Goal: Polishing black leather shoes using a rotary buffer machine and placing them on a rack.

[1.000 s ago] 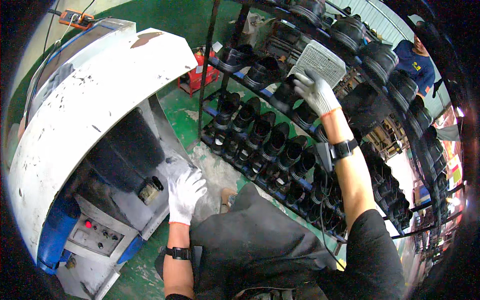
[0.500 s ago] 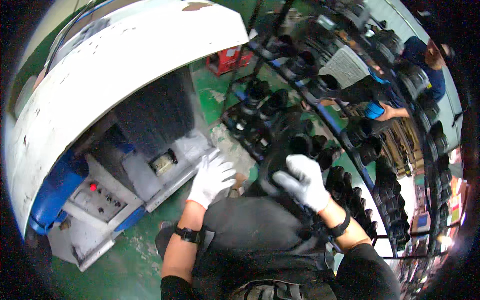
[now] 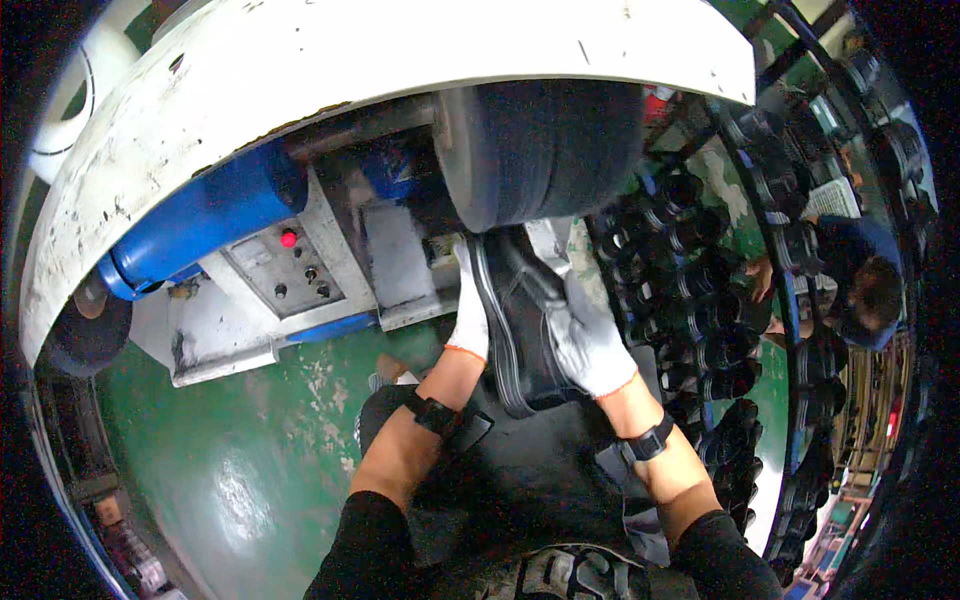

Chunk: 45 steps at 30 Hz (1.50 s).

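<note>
A black leather shoe (image 3: 525, 335) is held between my two gloved hands, its toe pointing away from me and its sole edge turned to the left. My left hand (image 3: 470, 305), in a white glove, grips it along the sole side, with most of its fingers hidden behind the shoe. On the opposite side my right hand (image 3: 588, 340), gloved too, closes over the upper near the opening. Just beyond the toe is a large dark roller wheel (image 3: 545, 155) under a white hood. Whether the shoe touches the wheel, I cannot tell.
The machine's white hood (image 3: 400, 60) arches across the top. At left are a blue cylinder (image 3: 210, 215) and a control panel with a red button (image 3: 288, 239). Racks of black shoes (image 3: 700, 270) stand at right, where another person (image 3: 858, 280) works.
My view has swung right along the machine, bringing the roller wheel in front. My left hand, earlier spread and empty, now grips the shoe together with my right hand.
</note>
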Each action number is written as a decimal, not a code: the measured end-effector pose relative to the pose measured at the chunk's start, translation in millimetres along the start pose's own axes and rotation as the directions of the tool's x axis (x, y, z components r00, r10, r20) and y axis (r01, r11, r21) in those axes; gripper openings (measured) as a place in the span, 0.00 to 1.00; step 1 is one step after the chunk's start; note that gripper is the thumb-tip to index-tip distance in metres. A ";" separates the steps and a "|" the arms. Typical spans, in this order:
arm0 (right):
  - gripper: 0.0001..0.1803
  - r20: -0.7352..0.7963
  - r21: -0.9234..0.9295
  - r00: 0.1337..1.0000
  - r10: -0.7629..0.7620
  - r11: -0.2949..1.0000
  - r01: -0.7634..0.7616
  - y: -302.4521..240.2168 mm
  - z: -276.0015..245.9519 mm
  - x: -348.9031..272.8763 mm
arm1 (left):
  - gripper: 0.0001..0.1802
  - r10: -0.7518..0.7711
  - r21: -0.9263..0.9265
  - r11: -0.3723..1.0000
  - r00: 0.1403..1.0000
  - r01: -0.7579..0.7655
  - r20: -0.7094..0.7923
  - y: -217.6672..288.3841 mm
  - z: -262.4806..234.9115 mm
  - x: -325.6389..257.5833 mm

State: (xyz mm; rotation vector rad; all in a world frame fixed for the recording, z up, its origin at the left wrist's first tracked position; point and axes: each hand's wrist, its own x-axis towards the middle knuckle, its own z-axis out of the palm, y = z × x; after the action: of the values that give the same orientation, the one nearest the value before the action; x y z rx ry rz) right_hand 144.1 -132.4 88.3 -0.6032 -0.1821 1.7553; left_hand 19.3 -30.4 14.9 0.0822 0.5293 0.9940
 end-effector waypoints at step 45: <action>0.22 0.346 -0.568 0.934 -0.095 -0.813 0.127 -50.3 -9.2 109.6 | 0.44 0.236 0.494 0.867 0.925 -0.063 -0.297 59.9 35.0 21.5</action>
State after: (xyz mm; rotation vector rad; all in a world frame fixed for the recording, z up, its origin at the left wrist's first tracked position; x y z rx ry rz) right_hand 174.8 -17.0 69.1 -1.8452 -2.3464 0.1538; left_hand -1.8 26.3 55.2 0.4011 1.1084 1.0183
